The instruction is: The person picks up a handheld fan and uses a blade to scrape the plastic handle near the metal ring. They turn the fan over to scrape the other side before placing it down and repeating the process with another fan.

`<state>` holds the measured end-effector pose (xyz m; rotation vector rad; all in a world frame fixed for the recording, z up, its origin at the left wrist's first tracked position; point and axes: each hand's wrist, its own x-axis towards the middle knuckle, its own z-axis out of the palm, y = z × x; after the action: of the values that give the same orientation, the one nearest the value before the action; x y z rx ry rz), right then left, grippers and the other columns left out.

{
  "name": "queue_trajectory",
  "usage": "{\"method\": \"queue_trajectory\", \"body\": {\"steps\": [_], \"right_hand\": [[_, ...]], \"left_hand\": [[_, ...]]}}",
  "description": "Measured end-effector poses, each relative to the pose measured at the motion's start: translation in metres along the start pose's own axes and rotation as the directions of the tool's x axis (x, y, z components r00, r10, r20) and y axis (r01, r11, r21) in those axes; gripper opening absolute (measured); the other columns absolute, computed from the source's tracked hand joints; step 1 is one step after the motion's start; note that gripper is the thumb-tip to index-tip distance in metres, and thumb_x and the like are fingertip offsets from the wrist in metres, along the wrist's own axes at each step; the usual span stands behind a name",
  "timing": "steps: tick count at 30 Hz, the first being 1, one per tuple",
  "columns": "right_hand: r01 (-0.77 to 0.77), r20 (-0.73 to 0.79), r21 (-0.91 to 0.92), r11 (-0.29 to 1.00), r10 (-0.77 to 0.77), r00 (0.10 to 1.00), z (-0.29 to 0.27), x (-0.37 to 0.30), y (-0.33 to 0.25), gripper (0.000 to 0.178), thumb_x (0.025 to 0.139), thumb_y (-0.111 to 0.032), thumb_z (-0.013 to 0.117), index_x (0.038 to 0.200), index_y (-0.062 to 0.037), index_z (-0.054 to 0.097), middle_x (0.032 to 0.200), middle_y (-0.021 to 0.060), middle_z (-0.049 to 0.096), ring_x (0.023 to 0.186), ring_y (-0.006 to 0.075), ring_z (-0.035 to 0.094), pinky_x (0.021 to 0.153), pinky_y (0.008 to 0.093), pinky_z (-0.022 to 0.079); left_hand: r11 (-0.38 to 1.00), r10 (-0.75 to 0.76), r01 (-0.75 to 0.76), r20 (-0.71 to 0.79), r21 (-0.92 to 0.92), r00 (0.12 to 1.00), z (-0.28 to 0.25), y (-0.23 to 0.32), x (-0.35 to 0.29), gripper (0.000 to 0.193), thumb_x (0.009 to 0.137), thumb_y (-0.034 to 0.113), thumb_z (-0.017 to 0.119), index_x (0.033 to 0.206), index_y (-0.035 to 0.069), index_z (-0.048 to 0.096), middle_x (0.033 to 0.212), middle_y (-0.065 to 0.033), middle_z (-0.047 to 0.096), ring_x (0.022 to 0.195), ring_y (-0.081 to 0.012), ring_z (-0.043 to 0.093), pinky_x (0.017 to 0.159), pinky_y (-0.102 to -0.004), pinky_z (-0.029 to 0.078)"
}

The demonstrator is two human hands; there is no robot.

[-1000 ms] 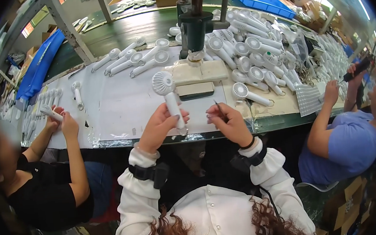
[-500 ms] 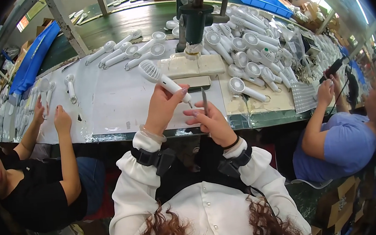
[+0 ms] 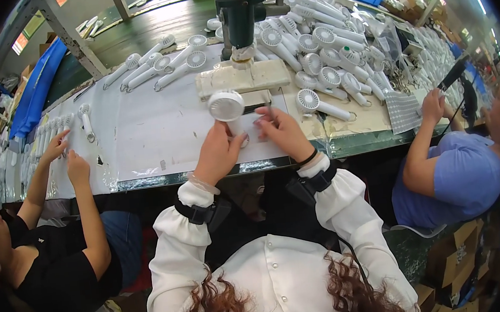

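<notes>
One white fan (image 3: 226,105) with a round, slatted head is being gripped by the left hand (image 3: 216,152) near the front edge of the table (image 3: 351,145); one thin tool (image 3: 267,101) is being pinched by the right hand (image 3: 284,132).

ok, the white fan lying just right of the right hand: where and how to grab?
The handle of the white fan, likely pinched mid-length from above and the near side, as the left hand grips the held fan. The handle is slim and slants toward the near right; other fans crowd the far side. The round head is wider.
</notes>
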<state>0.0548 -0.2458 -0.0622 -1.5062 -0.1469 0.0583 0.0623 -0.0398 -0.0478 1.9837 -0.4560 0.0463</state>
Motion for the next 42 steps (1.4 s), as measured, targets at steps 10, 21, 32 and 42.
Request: {"method": "queue_trajectory", "body": {"steps": [10,21,32,42], "right_hand": [[-0.016,-0.139,0.081,0.997,0.027,0.990,-0.020,-0.008,-0.010,0.026,0.101,-0.015,0.061,0.125,-0.0043,0.063,0.097,0.0008,0.068,0.074,0.0027,0.056,0.057,0.0170,0.038],[0.002,-0.113,0.102,0.995,0.009,0.994,-0.019,-0.008,-0.009,0.025,0.101,-0.014,0.061,0.122,-0.0017,0.063,0.096,0.0032,0.068,0.074,0.0050,0.057,0.062,0.0188,0.043],[-0.015,-0.125,0.107,0.994,0.028,0.992,-0.019,-0.011,-0.014,0.022,0.099,-0.010,0.060,0.118,0.0019,0.063,0.094,0.0057,0.068,0.074,0.0075,0.059,0.069,0.0221,0.050],[0.007,-0.120,0.087,0.996,0.003,0.993,-0.021,-0.012,-0.012,0.022,0.100,-0.010,0.060,0.118,0.0021,0.063,0.094,0.0060,0.068,0.076,0.0077,0.060,0.069,0.0219,0.050]], "left_hand": [[0.998,-0.049,0.047,0.055,0.038,0.997,0.005,0.013,-0.007,0.039,0.090,0.020,0.076,0.116,-0.001,0.057,0.093,-0.0159,0.062,0.081,-0.0270,0.064,0.073,-0.0370,0.052],[0.998,0.062,-0.064,0.065,0.027,0.996,0.007,-0.002,-0.010,0.038,0.095,0.023,0.072,0.122,0.000,0.057,0.101,-0.0099,0.064,0.083,-0.0184,0.061,0.075,-0.0325,0.051],[0.992,0.072,-0.057,0.135,-0.116,0.988,-0.003,0.007,-0.005,0.045,0.090,0.024,0.076,0.127,0.005,0.061,0.110,-0.0106,0.063,0.084,-0.0219,0.063,0.074,-0.0318,0.051],[0.976,0.196,-0.178,0.147,-0.124,0.970,-0.010,0.020,-0.007,0.038,0.089,0.022,0.077,0.119,0.002,0.066,0.104,-0.0103,0.071,0.093,-0.0201,0.069,0.084,-0.0331,0.054]]}}
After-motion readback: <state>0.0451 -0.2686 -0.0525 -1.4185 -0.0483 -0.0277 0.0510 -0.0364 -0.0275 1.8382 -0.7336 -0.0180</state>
